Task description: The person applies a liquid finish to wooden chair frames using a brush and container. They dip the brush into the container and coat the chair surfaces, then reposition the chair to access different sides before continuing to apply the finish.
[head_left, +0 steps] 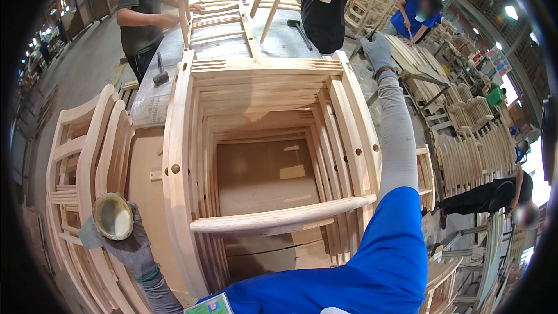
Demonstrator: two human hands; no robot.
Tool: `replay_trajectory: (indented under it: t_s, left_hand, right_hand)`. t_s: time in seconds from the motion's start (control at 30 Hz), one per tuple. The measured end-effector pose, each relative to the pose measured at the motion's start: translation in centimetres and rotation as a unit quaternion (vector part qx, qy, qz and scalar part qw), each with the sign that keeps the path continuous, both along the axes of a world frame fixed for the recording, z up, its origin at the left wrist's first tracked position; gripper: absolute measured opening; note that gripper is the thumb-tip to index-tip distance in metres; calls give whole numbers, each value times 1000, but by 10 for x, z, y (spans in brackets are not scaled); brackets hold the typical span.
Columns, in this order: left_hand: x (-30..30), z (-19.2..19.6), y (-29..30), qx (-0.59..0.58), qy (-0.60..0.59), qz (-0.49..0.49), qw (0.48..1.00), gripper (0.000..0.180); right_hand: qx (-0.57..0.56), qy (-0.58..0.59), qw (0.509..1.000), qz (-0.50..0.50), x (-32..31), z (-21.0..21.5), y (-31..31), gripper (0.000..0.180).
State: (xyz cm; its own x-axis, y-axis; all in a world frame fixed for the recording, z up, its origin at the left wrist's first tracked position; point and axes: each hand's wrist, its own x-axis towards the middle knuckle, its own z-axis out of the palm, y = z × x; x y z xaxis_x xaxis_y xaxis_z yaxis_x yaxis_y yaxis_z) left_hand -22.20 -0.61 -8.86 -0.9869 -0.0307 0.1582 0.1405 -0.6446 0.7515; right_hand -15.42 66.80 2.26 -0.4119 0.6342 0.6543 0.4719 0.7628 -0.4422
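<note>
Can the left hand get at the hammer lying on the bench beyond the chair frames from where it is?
Probably not. The left hand holds a small round cup low and near, while the hammer lies far across the stacked chair frames, nearer the co-worker in green.

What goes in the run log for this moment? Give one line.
left hand: gloved, holds small round cup | right hand: gloved, reaching past far corner of stacked wooden chair frames | workbench: hammer, two people assembling
</note>
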Motion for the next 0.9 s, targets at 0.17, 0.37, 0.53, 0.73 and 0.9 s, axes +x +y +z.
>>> replay_trajectory:
  t_s: [0.17, 0.37, 0.53, 0.73, 0.9]
  left_hand:
    - [6, 9, -5, 85, -51, -20, 995, 50]
    - [7, 13, -6, 142, -59, -95, 984, 51]
    - [12, 17, -2, 145, -56, -68, 986, 51]
    - [13, 25, -4, 168, -55, -111, 978, 52]
    - [33, 20, -35, 194, 58, -186, 962, 55]
  right_hand:
    - [-35, -29, 999, -22, -5, -2, -24, 33]
    - [-188, 126, 969, 99, 5, -9, -24, 23]
    - [-224, 249, 918, 213, 29, -46, -42, 11]
    - [-42, 80, 965, 246, 58, -53, -54, 18]
    - [-2, 49, 949, 312, 55, -38, -80, 31]
